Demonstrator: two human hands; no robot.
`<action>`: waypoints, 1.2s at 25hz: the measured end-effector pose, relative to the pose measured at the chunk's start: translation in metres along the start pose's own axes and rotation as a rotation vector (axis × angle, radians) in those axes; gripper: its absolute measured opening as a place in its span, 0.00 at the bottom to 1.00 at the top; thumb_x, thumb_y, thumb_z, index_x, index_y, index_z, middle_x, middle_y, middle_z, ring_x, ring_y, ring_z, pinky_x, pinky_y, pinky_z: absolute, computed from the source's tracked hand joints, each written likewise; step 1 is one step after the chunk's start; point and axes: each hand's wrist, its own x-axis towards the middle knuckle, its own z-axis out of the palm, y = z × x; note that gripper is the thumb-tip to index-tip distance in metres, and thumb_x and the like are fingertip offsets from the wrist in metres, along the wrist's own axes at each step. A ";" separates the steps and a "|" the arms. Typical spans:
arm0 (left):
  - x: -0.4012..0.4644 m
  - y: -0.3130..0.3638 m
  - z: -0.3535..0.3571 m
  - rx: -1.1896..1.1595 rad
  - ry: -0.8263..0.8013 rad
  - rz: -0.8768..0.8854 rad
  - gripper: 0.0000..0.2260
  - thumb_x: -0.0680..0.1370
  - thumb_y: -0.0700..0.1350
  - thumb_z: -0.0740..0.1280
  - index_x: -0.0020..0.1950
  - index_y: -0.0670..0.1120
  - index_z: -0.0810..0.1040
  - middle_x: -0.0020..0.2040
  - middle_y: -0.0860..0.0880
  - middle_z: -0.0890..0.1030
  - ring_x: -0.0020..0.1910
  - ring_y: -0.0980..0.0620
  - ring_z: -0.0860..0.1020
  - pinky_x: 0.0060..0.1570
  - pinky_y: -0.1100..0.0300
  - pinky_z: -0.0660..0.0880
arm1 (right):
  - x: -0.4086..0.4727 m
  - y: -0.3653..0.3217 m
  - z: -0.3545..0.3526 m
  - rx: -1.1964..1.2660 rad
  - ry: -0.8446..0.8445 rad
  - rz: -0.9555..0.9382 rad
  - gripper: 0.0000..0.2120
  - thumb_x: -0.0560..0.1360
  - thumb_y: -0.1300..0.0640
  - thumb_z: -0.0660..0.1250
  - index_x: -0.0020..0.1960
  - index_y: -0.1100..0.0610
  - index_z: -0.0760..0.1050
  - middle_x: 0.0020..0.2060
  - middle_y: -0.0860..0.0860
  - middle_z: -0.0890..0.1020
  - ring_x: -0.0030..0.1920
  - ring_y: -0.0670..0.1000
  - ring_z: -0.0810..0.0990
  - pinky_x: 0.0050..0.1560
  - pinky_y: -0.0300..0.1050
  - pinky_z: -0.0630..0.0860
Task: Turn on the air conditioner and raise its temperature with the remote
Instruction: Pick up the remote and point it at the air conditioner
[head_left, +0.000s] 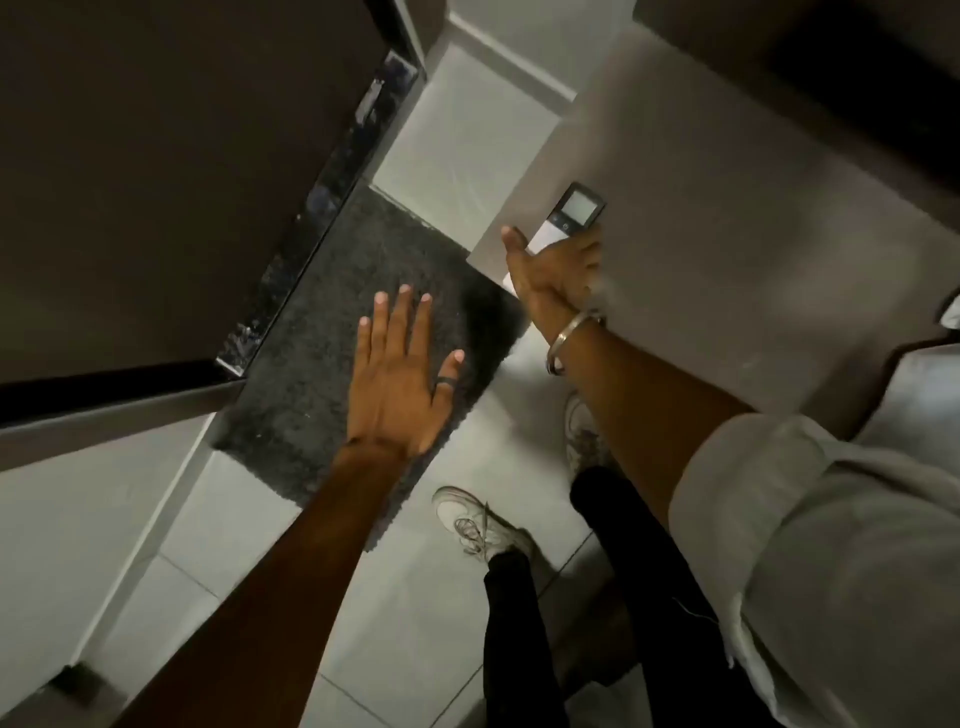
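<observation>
The remote (571, 215), white with a dark top and a grey screen, lies on a white surface (727, 234) near its front left corner. My right hand (553, 270) covers the remote's lower half, with the fingers curled over its right edge and the thumb along its left edge. A metal bangle sits on that wrist. My left hand (400, 379) hovers flat with its fingers spread and nothing in it, above a dark mat (322, 332); it wears a dark ring. No air conditioner is in view.
A dark door or panel (156, 182) with a shiny edge fills the upper left. Pale floor tiles (395, 649) lie below, with my two white shoes (478, 525) on them. A dark piece of furniture (857, 67) stands at the top right.
</observation>
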 end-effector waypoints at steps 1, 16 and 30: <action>0.001 -0.005 0.006 0.005 0.019 -0.003 0.32 0.85 0.59 0.52 0.84 0.46 0.48 0.85 0.43 0.45 0.84 0.44 0.40 0.83 0.47 0.40 | 0.005 -0.005 0.006 -0.060 0.038 0.012 0.56 0.71 0.30 0.71 0.83 0.64 0.53 0.76 0.62 0.69 0.73 0.62 0.73 0.68 0.57 0.75; -0.134 -0.060 -0.306 -0.119 0.557 -0.075 0.34 0.83 0.58 0.56 0.83 0.41 0.54 0.85 0.43 0.54 0.84 0.43 0.46 0.82 0.42 0.51 | -0.252 -0.155 -0.233 0.694 -0.738 -0.317 0.20 0.73 0.70 0.78 0.60 0.57 0.77 0.47 0.60 0.88 0.31 0.55 0.90 0.29 0.48 0.85; -0.437 -0.060 -0.786 0.463 1.866 -0.097 0.34 0.82 0.59 0.58 0.82 0.42 0.58 0.84 0.42 0.58 0.84 0.42 0.50 0.82 0.41 0.51 | -0.699 -0.423 -0.576 0.859 -1.072 -1.647 0.11 0.81 0.63 0.67 0.62 0.60 0.72 0.45 0.61 0.86 0.35 0.60 0.85 0.38 0.58 0.87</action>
